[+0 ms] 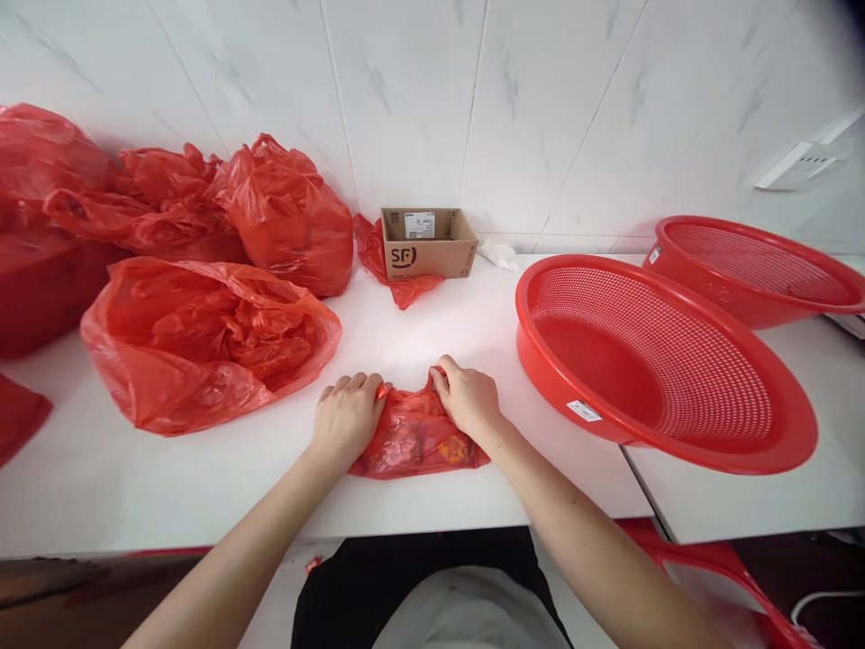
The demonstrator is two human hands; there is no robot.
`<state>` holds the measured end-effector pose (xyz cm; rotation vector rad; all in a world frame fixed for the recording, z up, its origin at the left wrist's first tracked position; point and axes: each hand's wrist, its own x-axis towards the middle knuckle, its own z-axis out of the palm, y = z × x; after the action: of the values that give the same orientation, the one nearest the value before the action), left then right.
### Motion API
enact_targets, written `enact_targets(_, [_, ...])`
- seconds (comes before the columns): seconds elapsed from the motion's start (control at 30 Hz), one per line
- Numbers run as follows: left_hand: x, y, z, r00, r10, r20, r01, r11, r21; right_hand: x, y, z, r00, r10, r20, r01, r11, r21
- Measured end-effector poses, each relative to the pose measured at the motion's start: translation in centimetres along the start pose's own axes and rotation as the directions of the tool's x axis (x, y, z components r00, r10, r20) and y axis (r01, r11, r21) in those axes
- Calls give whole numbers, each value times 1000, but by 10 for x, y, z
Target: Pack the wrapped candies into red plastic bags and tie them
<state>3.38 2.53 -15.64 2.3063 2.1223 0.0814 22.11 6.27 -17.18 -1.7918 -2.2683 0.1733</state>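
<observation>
A small red plastic bag (412, 437) lies on the white table in front of me, with several packets showing faintly through its thin film. My left hand (350, 413) is closed on the bag's upper left corner. At the upper right corner, my right hand (466, 392) grips the film between thumb and fingers. The bag's top edge dips between the two hands. What the packets hold, I cannot make out.
Left of my hands sits a wide-mouthed red bag (168, 397) with crumpled red bags inside. Full red bags (290, 216) line the wall. A cardboard box (429, 257) stands at the back. On the right are two red perforated baskets (601, 361), the nearer beside my right arm.
</observation>
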Motion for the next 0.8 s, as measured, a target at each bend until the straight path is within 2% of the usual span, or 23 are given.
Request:
enact_targets(0.17, [-2, -3, 1, 1000, 10, 4, -10, 999, 34, -1, 0, 0, 1000, 21, 2, -21, 999, 24])
enact_targets(0.33, [-14, -10, -7, 998, 6, 69, -5, 1000, -1, -2, 2, -3, 998, 51, 20, -53, 991, 125])
enact_targets(0.6, [-65, -12, -11, 985, -42, 169, 66, 989, -136, 9, 11, -5, 991, 137, 7, -135, 966, 221])
enact_targets(0.7, [-88, -11, -7, 988, -25, 150, 60, 971, -231, 14, 13, -5, 985, 172, -6, -165, 955, 247])
enact_targets(0.8, [-106, -11, -4, 994, 39, 99, 1, 927, -376, 18, 16, -6, 986, 164, -10, -155, 948, 279])
